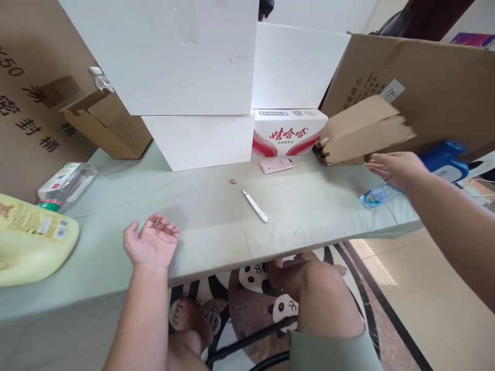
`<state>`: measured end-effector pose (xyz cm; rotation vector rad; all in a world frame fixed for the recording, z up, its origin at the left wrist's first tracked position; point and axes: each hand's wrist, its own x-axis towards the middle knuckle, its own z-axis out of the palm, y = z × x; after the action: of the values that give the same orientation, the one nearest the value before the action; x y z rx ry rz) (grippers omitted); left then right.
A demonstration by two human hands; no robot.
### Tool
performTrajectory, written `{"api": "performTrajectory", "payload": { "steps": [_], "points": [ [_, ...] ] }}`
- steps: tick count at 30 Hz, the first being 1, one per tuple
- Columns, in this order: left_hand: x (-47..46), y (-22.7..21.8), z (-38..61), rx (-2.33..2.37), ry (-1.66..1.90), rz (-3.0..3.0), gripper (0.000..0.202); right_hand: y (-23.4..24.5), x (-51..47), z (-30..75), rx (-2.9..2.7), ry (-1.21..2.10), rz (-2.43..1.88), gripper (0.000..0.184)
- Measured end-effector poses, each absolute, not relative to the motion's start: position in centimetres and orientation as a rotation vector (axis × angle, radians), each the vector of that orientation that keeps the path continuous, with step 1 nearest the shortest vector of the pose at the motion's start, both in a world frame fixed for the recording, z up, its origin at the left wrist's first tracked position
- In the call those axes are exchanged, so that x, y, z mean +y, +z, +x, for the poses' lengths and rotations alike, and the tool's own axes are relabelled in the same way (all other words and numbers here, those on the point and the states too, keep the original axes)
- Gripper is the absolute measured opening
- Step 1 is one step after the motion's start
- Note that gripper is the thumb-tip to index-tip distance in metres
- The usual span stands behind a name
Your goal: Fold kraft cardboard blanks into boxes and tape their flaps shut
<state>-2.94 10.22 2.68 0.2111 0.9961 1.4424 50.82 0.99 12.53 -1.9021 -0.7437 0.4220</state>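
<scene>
My left hand (151,243) rests palm up on the pale green table (201,206) near its front edge, fingers loosely curled and holding nothing. My right hand (396,167) reaches out to the right with fingers stretched flat, hovering just below a torn cardboard flap (363,135) and beside a blue object (444,157) that is blurred. A crumpled clear water bottle (377,196) lies under that hand. A white pen-like tool (255,206) lies in the middle of the table, apart from both hands.
White boxes (185,67) are stacked at the back, with a red-and-white printed carton (288,133) and a pink phone (277,164) in front. Brown cartons stand left (112,123) and right (417,77). A yellow jug (31,239) and a plastic bottle (65,184) lie left.
</scene>
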Motion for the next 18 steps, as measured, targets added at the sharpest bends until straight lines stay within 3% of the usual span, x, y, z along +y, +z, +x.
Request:
{"api": "performTrajectory", "payload": {
  "steps": [8, 18],
  "points": [
    [10.1, 3.1, -3.7, 0.951, 1.46, 0.202, 0.03, 8.9, 1.7, 43.7, -0.757, 0.668, -1.971, 0.027],
    [7.5, 3.7, -8.7, 0.725, 1.546, 0.095, 0.028, 9.7, 8.4, 29.9, -1.527, 0.668, -1.952, 0.023]
  ]
}}
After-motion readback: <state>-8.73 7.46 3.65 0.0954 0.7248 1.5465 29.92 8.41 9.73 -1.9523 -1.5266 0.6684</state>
